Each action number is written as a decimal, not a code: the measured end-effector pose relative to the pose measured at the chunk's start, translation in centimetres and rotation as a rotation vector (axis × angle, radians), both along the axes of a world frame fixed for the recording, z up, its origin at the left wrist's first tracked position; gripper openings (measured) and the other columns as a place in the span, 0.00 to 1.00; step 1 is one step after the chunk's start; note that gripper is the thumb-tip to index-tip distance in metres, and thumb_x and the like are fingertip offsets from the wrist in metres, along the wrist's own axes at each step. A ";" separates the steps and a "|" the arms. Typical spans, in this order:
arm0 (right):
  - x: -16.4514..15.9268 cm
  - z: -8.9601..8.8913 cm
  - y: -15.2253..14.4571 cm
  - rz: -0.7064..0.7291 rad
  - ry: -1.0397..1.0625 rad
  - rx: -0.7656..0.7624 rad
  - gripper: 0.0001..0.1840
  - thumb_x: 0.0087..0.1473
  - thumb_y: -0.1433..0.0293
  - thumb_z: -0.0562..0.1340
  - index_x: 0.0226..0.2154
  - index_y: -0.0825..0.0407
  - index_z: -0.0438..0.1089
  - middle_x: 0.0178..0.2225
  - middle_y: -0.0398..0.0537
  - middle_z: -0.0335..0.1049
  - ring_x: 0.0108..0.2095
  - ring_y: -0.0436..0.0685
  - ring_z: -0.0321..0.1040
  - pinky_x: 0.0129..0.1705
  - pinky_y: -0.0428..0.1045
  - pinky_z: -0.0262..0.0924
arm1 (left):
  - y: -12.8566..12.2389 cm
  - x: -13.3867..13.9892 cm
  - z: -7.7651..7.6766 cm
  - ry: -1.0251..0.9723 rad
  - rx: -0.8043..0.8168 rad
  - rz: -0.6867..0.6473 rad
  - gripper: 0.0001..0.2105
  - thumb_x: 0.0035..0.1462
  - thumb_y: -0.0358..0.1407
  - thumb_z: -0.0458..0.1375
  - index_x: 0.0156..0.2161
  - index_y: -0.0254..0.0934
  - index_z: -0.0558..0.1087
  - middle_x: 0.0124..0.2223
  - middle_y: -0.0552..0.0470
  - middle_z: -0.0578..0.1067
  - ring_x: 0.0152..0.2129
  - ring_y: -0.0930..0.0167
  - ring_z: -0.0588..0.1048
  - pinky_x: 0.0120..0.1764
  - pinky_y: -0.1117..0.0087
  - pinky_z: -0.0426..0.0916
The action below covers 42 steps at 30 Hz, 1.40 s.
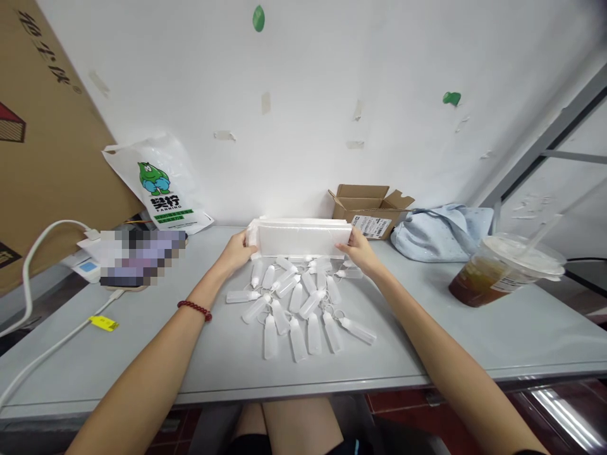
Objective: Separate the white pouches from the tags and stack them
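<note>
A long, flat white bundle (303,240), perhaps folded plastic or foam sheeting, stands on its edge near the back of the desk. My left hand (240,249) grips its left end, thumb in front. At the opposite end, my right hand (359,248) pinches the bundle between thumb and fingers. Several small translucent squeeze bottles (298,341) with ring-tethered caps lie scattered on the grey desk (213,354), just in front of the bundle. The fingers behind the bundle are partly hidden.
An open cardboard box (365,208) and a light blue cloth bag (439,234) stand behind on the right, near a lidded drink cup (502,272) with a straw. On the left are a white plastic bag (161,183), a phone (142,259), white cables (52,347) and a large carton (57,145).
</note>
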State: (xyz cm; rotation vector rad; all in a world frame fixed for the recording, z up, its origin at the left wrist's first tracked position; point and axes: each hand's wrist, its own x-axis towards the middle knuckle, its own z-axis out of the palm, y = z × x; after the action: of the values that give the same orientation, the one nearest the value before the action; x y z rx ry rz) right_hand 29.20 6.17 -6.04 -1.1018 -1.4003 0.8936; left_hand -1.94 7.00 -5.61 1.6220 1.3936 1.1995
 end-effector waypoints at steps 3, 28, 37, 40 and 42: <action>0.1 -0.2 0.3 -0.031 -0.068 0.038 0.18 0.36 0.69 0.64 0.35 0.50 0.66 0.36 0.46 0.72 0.41 0.59 0.68 0.48 0.59 0.60 | -0.2 -0.3 0.1 0.107 -0.080 0.012 0.06 0.36 0.32 0.60 0.25 0.33 0.71 0.24 0.55 0.72 0.25 0.68 0.70 0.32 0.69 0.64; 0.1 1.3 -0.4 -0.060 -0.242 0.011 0.17 0.47 0.65 0.60 0.41 0.53 0.62 0.37 0.51 0.70 0.35 0.56 0.71 0.29 0.50 0.67 | 0.7 1.6 0.9 -0.681 -0.213 0.066 0.08 0.58 0.27 0.53 0.27 0.28 0.67 0.28 0.38 0.77 0.28 0.68 0.79 0.38 0.71 0.74; -0.1 0.8 -0.5 -0.014 -0.436 0.064 0.21 0.49 0.70 0.60 0.48 0.53 0.64 0.47 0.56 0.70 0.47 0.59 0.68 0.44 0.55 0.65 | 0.5 1.9 0.4 -0.441 -0.249 0.063 0.12 0.63 0.33 0.47 0.32 0.27 0.68 0.24 0.44 0.75 0.21 0.71 0.77 0.29 0.71 0.73; -0.1 0.7 -0.4 0.003 -0.468 0.073 0.23 0.49 0.70 0.60 0.50 0.52 0.63 0.49 0.56 0.69 0.49 0.59 0.67 0.44 0.55 0.65 | 0.6 2.2 0.0 -0.297 -0.212 0.078 0.12 0.62 0.34 0.48 0.34 0.28 0.70 0.20 0.51 0.71 0.16 0.74 0.73 0.22 0.74 0.69; -0.1 0.5 -0.4 0.010 -0.492 0.077 0.24 0.50 0.70 0.59 0.51 0.52 0.63 0.50 0.56 0.68 0.51 0.60 0.66 0.45 0.55 0.64 | 0.9 2.2 -0.3 -0.253 -0.192 0.078 0.12 0.60 0.35 0.50 0.32 0.29 0.71 0.20 0.53 0.69 0.15 0.74 0.72 0.20 0.75 0.68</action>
State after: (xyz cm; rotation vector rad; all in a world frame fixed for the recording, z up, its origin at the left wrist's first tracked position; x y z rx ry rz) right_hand 29.10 5.82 -5.49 -1.3107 -1.8245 0.5874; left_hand 0.25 7.88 -5.89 1.2482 1.3733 1.2273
